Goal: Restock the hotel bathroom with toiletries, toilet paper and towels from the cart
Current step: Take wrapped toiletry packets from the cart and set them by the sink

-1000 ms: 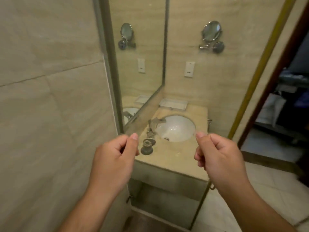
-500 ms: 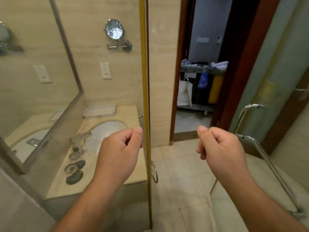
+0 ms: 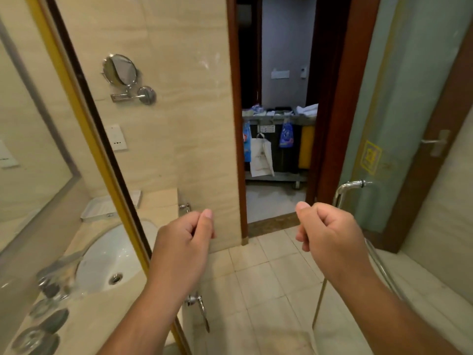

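Person is facing grey metal housekeeping cart (image 3: 275,176) through dark wooden doorway (image 3: 236,124).
Left hand (image 3: 184,242) and right hand (image 3: 329,233) are hovering fisted — fingers curled, holding nothing.

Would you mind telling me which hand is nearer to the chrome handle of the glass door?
Right. The right hand is just left of the chrome handle, below its upper mount; the left hand is well to the left, by the vanity counter.

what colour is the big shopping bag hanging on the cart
The shopping bag is white; only the head view shows it.
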